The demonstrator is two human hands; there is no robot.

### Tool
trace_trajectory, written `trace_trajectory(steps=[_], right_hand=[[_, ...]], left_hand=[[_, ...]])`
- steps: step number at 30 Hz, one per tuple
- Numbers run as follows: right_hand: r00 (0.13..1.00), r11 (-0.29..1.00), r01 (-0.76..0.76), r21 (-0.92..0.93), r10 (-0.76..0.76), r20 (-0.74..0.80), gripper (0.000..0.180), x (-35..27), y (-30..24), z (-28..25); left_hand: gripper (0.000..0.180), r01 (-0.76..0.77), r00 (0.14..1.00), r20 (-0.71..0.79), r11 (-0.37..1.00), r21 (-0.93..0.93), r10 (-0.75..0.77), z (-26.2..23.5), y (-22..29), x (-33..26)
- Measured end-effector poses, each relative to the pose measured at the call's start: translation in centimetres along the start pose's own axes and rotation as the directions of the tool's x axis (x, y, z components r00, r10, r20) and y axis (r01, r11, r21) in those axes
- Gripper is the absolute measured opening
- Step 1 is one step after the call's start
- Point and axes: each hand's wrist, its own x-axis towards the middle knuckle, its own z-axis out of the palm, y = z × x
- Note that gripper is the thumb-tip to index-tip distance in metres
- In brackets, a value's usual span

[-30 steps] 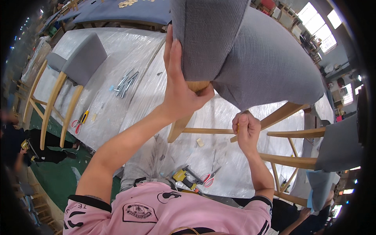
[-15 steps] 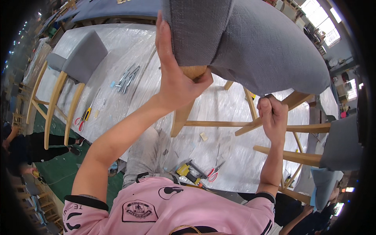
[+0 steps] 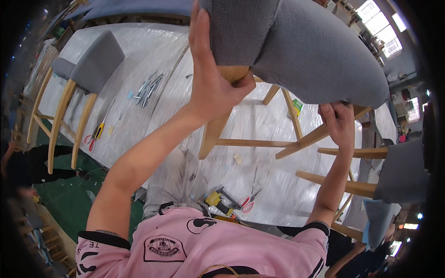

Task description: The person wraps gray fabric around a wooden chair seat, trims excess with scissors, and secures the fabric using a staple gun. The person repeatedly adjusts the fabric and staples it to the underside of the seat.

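Note:
A grey upholstered chair with pale wooden legs stands tilted on the plastic-wrapped table in front of me. My left hand grips it where the grey cover meets the wood, with long fingers along the cover's side and the thumb bent round the leg top. Curled fingers of my right hand press against the lower edge of the seat, near a wooden leg. Whether those fingertips pinch the fabric or only the seat edge is hidden.
On the plastic-wrapped table lie several metal bolts, yellow-handled cutters, a yellow staple gun and red-handled scissors. Another grey chair stands at left; more chair parts are at right, near another person's arm.
My right hand has moved right and slightly up along the lower edge of the seat, its fingers now tucked against the cover. My left hand keeps its grip on the chair.

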Motion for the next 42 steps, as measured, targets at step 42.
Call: trace_trajectory(steps=[42], right_hand=[[0.650, 0.766, -0.525, 0.372, 0.642, -0.405, 0.020, -14.8, 1.4, 2.6]], left_hand=[[0.120, 0.127, 0.987, -0.079, 0.982, -0.140, -0.139, 1.8, -4.0, 5.4]])
